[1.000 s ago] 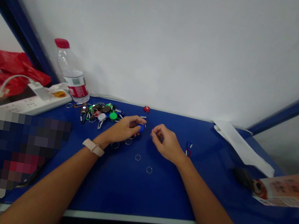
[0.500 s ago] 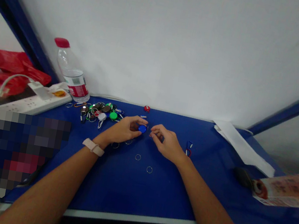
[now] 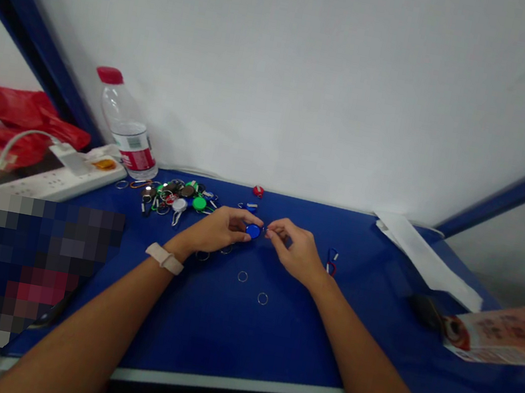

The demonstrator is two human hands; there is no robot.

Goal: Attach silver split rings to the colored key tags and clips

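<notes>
My left hand (image 3: 216, 230) grips a round blue badge reel (image 3: 253, 231) between thumb and fingers. Close to the reel's right edge, my right hand (image 3: 294, 248) is closed in a pinch; whatever its fingertips hold is too small to make out. Two metal split rings lie on the table in front of the hands, a nearer ring (image 3: 263, 299) and a farther ring (image 3: 242, 276). More rings (image 3: 202, 256) lie partly under my left hand. Beyond the hands rest a blue piece (image 3: 251, 207) and a red reel (image 3: 258, 191).
Left of my hands is a pile of coloured reels and clips (image 3: 179, 199). A water bottle (image 3: 134, 150) and a power strip (image 3: 62, 178) stand behind it. Blue and red carabiners (image 3: 331, 261) lie to the right, with folded white paper (image 3: 427, 259) and a printed packet (image 3: 502, 336) farther off.
The blue reel has moved slightly right and now turns its face more upward. My right fingertips have come up to its edge, and the blue piece behind shows more.
</notes>
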